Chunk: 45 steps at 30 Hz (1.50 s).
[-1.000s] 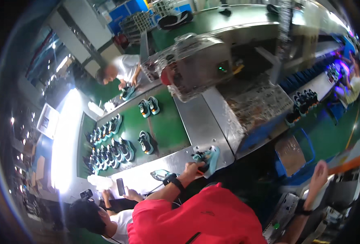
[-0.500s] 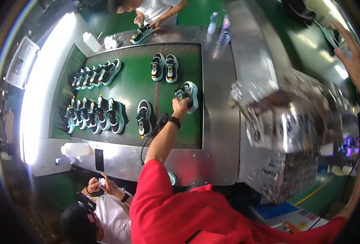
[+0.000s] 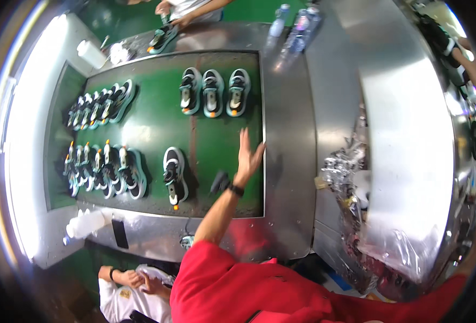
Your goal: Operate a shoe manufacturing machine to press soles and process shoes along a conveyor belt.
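My left hand (image 3: 248, 159) hovers over the green work surface (image 3: 157, 134), empty, with fingers spread. Just beyond its fingertips, three black, white and teal sneakers (image 3: 213, 92) stand side by side. Another sneaker (image 3: 174, 176) sits alone to the left of this hand, and a small dark object (image 3: 220, 182) lies near my wrist. My right hand (image 3: 465, 49) is at the far right rim, partly cut off and blurred. Its fingers appear closed on a dark sneaker (image 3: 446, 47) with pale parts.
Two rows of sneakers (image 3: 100, 107) fill the left side. Bottles (image 3: 301, 29) stand at the back. Crumpled clear plastic (image 3: 345, 177) lies right of the metal edge (image 3: 289, 161). A phone (image 3: 119, 233) rests in front. Co-workers sit beyond and front left, one handling a sneaker (image 3: 162, 37).
My left hand has let go of a sneaker, which now stands beside the two at the back. My right hand has closed on a dark sneaker. The view has shifted.
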Each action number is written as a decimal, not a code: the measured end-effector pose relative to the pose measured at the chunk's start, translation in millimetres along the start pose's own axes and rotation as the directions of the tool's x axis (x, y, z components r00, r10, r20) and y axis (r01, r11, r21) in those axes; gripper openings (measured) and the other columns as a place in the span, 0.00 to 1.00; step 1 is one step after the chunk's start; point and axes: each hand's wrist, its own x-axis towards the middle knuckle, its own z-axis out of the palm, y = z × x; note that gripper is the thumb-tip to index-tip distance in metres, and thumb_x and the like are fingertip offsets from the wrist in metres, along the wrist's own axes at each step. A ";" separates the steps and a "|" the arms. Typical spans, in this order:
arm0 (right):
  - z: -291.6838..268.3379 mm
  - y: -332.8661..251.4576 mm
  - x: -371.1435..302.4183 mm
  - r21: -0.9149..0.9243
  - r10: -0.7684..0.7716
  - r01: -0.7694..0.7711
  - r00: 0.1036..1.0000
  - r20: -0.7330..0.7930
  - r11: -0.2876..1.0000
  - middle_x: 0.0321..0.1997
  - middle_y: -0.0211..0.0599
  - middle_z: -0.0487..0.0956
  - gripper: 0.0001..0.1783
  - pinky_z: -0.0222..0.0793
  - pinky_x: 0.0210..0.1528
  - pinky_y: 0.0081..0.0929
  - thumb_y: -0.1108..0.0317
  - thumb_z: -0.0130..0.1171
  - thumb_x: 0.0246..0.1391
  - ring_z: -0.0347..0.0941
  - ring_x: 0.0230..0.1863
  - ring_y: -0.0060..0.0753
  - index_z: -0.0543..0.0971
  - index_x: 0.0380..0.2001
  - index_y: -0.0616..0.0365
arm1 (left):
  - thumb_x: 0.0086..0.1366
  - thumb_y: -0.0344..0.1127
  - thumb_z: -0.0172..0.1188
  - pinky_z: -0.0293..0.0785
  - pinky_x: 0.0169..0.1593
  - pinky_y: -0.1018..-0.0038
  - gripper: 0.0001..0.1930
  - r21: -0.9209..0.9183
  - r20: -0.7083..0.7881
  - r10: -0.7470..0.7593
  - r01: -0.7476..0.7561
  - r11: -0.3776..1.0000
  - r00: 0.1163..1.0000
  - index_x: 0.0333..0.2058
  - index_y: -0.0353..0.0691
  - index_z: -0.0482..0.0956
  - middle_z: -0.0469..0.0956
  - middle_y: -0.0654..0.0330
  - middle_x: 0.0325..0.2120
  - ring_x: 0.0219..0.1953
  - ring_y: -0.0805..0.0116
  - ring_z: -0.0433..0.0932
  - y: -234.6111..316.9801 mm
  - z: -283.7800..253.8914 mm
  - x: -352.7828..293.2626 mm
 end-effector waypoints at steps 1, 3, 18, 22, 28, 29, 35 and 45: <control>-46.3 58.4 5.5 -0.394 -0.168 0.079 0.966 -0.197 0.916 0.54 0.40 0.74 0.33 0.66 0.54 0.28 0.56 0.63 0.50 0.71 0.53 0.31 0.71 0.60 0.51 | 0.61 0.44 0.63 0.52 0.68 0.62 0.41 -0.121 0.120 -0.144 0.158 0.980 0.982 0.64 0.25 0.54 0.53 0.35 0.65 0.69 0.46 0.53 -7.3 6.3 -33.4; -4.8 19.0 -32.8 -0.422 -0.032 -0.086 0.964 -0.265 0.903 0.50 0.37 0.77 0.34 0.66 0.50 0.26 0.55 0.65 0.46 0.72 0.50 0.31 0.74 0.58 0.54 | 0.62 0.43 0.64 0.67 0.60 0.65 0.37 -0.223 0.311 -0.297 0.373 0.901 0.903 0.59 0.21 0.61 0.71 0.37 0.55 0.58 0.51 0.71 11.9 14.0 -101.8; -39.0 21.6 -424.7 0.330 -0.017 0.418 0.640 -0.769 0.847 0.43 0.35 0.81 0.18 0.70 0.49 0.22 0.66 0.58 0.54 0.76 0.43 0.24 0.79 0.47 0.65 | 0.69 0.55 0.49 0.59 0.66 0.58 0.38 -0.179 0.882 0.455 0.810 0.559 -0.120 0.66 0.34 0.53 0.61 0.46 0.63 0.63 0.51 0.64 337.9 56.0 -248.8; 6.5 32.3 -564.6 0.218 0.007 0.327 0.541 -0.841 0.920 0.39 0.33 0.82 0.15 0.70 0.47 0.19 0.66 0.60 0.51 0.76 0.40 0.21 0.83 0.39 0.64 | 0.60 0.73 0.45 0.52 0.68 0.47 0.52 0.079 0.768 0.568 0.924 0.375 -0.296 0.68 0.35 0.48 0.54 0.45 0.66 0.66 0.45 0.59 453.2 90.5 -294.8; 121.6 64.2 -767.2 0.531 0.493 -0.022 0.406 -0.769 0.847 0.43 0.38 0.81 0.18 0.72 0.44 0.22 0.64 0.55 0.58 0.76 0.41 0.24 0.77 0.48 0.64 | 0.58 0.66 0.52 0.71 0.57 0.54 0.48 0.238 0.692 0.459 0.777 0.583 -0.557 0.66 0.34 0.53 0.63 0.41 0.60 0.50 0.50 0.74 483.4 95.5 -448.7; 155.1 61.5 -799.7 0.563 0.557 -0.060 0.265 -0.787 0.825 0.44 0.38 0.80 0.20 0.72 0.44 0.22 0.61 0.55 0.59 0.76 0.41 0.24 0.76 0.49 0.64 | 0.61 0.62 0.53 0.71 0.56 0.55 0.43 0.340 0.645 0.436 0.747 0.572 -0.627 0.65 0.34 0.56 0.65 0.42 0.59 0.51 0.50 0.74 470.7 97.7 -470.4; 313.1 4.7 -970.8 0.628 0.693 0.347 -0.103 -0.713 0.697 0.51 0.40 0.77 0.38 0.73 0.47 0.27 0.53 0.60 0.54 0.74 0.49 0.28 0.62 0.63 0.59 | 0.68 0.31 0.54 0.66 0.60 0.68 0.28 0.210 0.734 0.310 0.637 0.742 -0.604 0.64 0.38 0.57 0.70 0.57 0.56 0.56 0.65 0.71 448.8 117.7 -639.0; 470.9 -13.2 -1179.5 0.754 0.447 0.121 -0.861 -0.244 0.645 0.44 0.34 0.78 0.32 0.68 0.51 0.24 0.72 0.69 0.35 0.72 0.44 0.24 0.75 0.50 0.62 | 0.71 0.45 0.50 0.61 0.63 0.70 0.33 -0.072 0.457 0.124 0.103 0.992 -0.881 0.66 0.30 0.54 0.65 0.43 0.60 0.62 0.59 0.66 395.0 88.9 -918.8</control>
